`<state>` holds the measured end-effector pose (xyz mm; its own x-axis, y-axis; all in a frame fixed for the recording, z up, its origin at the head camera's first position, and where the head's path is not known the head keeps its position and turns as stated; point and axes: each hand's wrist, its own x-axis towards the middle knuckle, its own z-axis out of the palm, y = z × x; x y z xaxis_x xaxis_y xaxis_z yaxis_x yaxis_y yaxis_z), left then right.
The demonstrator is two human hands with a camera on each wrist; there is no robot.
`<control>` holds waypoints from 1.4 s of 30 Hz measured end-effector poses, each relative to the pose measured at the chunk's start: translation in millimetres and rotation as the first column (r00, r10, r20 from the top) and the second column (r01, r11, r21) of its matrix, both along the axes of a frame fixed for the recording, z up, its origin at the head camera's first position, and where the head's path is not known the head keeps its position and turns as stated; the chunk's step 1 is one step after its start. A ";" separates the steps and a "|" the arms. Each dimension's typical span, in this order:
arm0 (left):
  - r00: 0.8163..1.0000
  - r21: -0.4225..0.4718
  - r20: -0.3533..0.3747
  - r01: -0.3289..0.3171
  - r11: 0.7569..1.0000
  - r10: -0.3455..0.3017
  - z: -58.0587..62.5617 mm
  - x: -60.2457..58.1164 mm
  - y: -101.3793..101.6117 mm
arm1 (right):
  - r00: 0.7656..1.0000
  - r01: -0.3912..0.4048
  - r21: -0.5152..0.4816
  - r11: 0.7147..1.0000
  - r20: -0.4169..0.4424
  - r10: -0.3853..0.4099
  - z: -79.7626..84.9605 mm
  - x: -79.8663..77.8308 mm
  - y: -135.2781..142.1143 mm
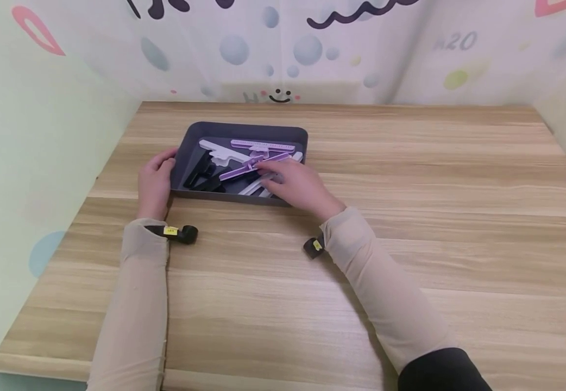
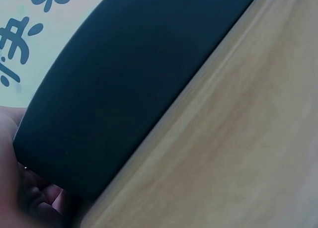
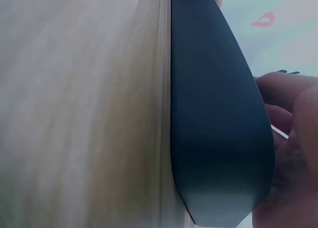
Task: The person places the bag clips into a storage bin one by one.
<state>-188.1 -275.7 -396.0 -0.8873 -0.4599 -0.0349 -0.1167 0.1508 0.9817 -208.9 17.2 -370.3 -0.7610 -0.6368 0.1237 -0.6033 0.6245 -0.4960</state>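
Observation:
A dark grey rectangular tray (image 1: pixel 234 199) sits on the wooden table with several long sealing clips in it. My left hand (image 1: pixel 153 182) holds the tray's left end, fingers at the rim and curled against the outside wall. My right hand (image 1: pixel 295 184) reaches in over the tray's front right corner. Its index fingertip is on a purple clip (image 1: pixel 234 173) that lies slantwise over the others, while the thumb sits lower, near a white clip (image 1: pixel 252 187). I cannot tell whether the fingers pinch a clip. In the right wrist view, the tray's wall (image 3: pixel 218 104) partly hides the right hand (image 3: pixel 298 143).
Inside the tray are another purple clip (image 1: pixel 263 145) at the back, a white clip (image 1: pixel 224 150) and black clips (image 1: pixel 199 171) at the left. A patterned white cloth (image 1: pixel 337 65) hangs behind the table (image 1: pixel 434 179). Small black wrist cameras (image 1: pixel 187 234) jut from both cuffs.

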 end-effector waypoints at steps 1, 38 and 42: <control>1.000 -0.002 0.000 0.002 1.000 -0.002 0.2 -0.2 0.2 | 1.000 0.000 0.004 1.000 -0.001 0.000 0.3 0.3 0.1; 1.000 -0.016 0.011 0.000 1.000 0.000 3.4 1.3 2.2 | 0.996 0.005 0.109 0.994 -0.089 0.005 -2.0 4.0 -4.0; 1.000 -0.017 0.011 0.000 1.000 0.001 2.9 2.1 1.9 | 0.996 0.001 0.107 0.994 -0.093 0.009 -2.3 3.9 -4.7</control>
<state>-186.0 -273.8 -393.1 -0.8867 -0.4609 -0.0369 -0.1275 0.1670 0.9777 -205.1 12.5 -372.6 -0.7468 -0.6532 0.1250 -0.6464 0.6686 -0.3677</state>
